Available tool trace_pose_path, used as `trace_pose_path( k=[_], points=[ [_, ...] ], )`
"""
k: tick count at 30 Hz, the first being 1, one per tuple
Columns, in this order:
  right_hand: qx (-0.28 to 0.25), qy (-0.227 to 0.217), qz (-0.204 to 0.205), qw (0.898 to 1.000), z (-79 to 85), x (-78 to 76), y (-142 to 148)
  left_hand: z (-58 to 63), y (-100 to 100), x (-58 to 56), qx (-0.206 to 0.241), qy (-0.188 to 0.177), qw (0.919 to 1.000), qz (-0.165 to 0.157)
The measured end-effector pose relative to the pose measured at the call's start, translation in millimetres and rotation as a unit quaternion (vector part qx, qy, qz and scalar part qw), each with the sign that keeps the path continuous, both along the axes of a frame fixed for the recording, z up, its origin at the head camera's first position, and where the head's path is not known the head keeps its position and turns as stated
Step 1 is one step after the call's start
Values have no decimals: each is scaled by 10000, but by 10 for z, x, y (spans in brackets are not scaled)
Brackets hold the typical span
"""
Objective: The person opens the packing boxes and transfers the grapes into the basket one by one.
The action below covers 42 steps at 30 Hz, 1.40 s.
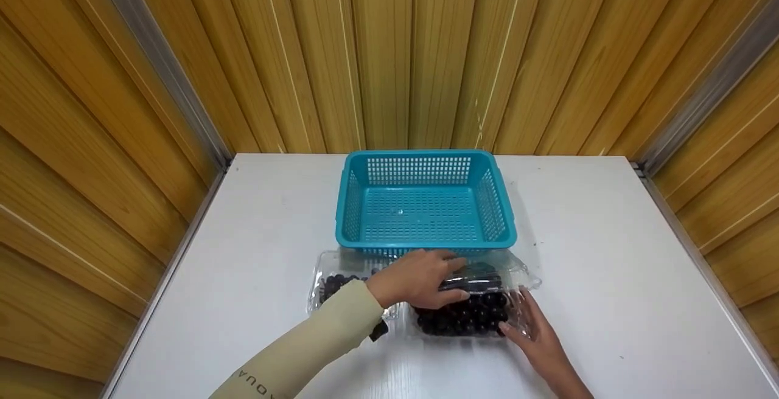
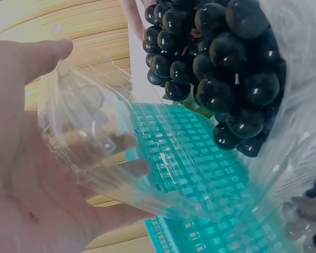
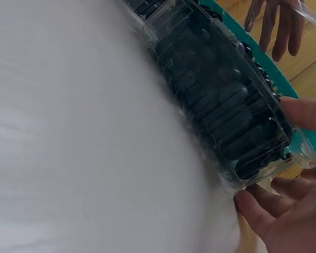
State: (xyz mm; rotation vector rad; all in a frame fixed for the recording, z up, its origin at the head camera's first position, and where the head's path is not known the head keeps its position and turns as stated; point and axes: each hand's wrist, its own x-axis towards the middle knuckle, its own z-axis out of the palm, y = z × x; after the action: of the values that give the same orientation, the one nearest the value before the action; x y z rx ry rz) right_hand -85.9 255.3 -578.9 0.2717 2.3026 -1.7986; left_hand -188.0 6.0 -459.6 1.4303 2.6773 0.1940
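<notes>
I have the right hand [image 1: 538,344] at the lower right of the head view, its thumb on the upper edge of a clear container [image 3: 229,110] and its fingers curled at the bottom corner, holding the end of the box between them. The left hand [image 1: 420,280], at lower centre, is spread wide: fingers fairly straight against the raised clear lid [image 1: 514,271], thumb at the lid's edge. My left wrist feed shows those fingers through the plastic. The container sits at the lower centre of the head view, packed with glossy dark grapes [image 1: 453,320]. To its left in that frame I see a second container [image 1: 328,260] with more dark grapes in it, partly hidden by a pale yellow sleeve [image 1: 304,344] rising from the bottom edge. Just above both boxes, mid-frame, a turquoise basket [image 1: 420,210] shows me its slotted floor. Everything rests on a white table [image 1: 608,295], and wood-patterned panels [image 1: 444,52] fill the top and both sides of my picture, with grey metal strips [image 1: 161,52] at upper left and upper right
</notes>
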Motion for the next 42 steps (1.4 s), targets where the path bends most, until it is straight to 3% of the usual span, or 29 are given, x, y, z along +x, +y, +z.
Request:
trace_pose_path(
  k=[7, 20, 32, 42],
  points=[
    [216, 136, 16, 9997, 11, -15, 7, 29, 7, -28, 105, -96, 9998, -100],
    [129, 92, 59, 9999, -25, 10, 34, 136, 5, -74, 135, -767, 9969, 74],
    [-256, 84, 50, 9996, -21, 61, 61, 224, 5, -125, 221, -911, 9955, 127],
    [-285, 66, 62, 9996, -23, 90, 81, 270, 15, -172, 235, -1123, 9928, 329]
  ],
)
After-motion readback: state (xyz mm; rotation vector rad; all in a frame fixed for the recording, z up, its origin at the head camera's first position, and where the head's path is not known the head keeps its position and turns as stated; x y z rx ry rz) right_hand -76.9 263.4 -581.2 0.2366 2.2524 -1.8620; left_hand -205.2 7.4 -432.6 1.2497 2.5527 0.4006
